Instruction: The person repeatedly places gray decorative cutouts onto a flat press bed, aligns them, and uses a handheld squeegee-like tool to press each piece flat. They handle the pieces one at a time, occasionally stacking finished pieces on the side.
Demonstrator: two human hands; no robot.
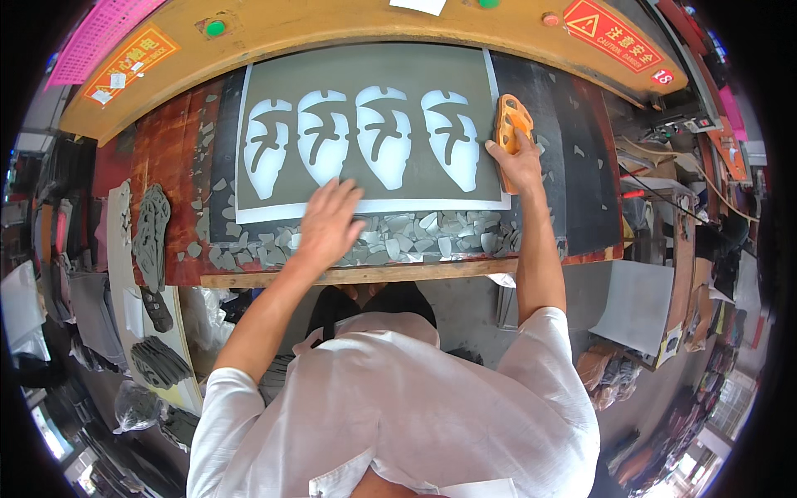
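A grey sheet lies over a white sheet on a dark cutting board. Several shoe-upper-shaped openings in the grey sheet show white through them. My right hand grips an orange cutting die standing beside the sheet's right edge; the fingers are on its top and the thumb is at its left side. My left hand, slightly blurred, is spread palm down at the front edge of the sheets and holds nothing. Whether it presses on the sheet, I cannot tell.
Small grey offcuts litter the front of the board. A yellow press beam with green buttons and warning signs spans the back. Stacked grey cut pieces lie at the left. A wooden strip edges the table.
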